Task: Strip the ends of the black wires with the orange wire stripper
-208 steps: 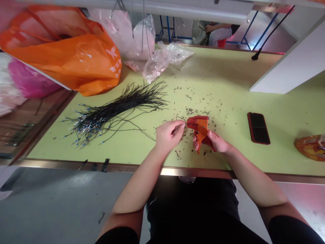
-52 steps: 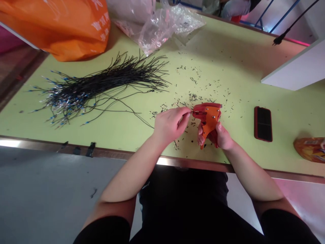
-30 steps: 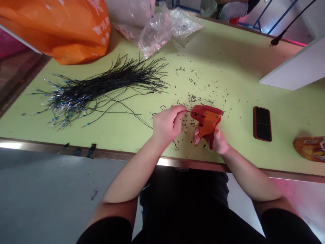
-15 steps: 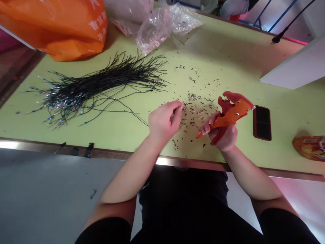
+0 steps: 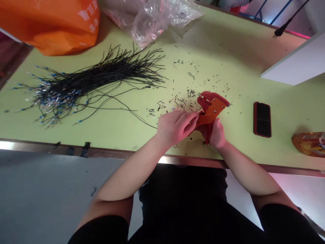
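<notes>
My right hand point(image 5: 215, 133) is closed round the handles of a red and orange wire stripper point(image 5: 212, 110), its jaws pointing up and away from me. Closed in a pinch, my left hand point(image 5: 177, 125) brings the end of a thin black wire point(image 5: 148, 123) up to the tool's jaws; its fingers hide the wire tip. That wire trails left toward a large bundle of black wires point(image 5: 101, 79), whose left ends carry blue and silvery terminals point(image 5: 54, 96). Small black wire offcuts point(image 5: 177, 101) lie scattered round the tool.
A red-cased phone point(image 5: 262, 119) and an orange-labelled bottle or jar point(image 5: 309, 144) are to the right. An orange bag point(image 5: 63, 27) and clear plastic bags point(image 5: 154, 20) lie at the back left. A white panel point(image 5: 294, 64) stands at the back right, near a hanging plug point(image 5: 279, 31).
The wire stripper has moved left in my right hand, while my left hand has gone right with the wire. They now meet at the jaws. The view has shifted slightly.
</notes>
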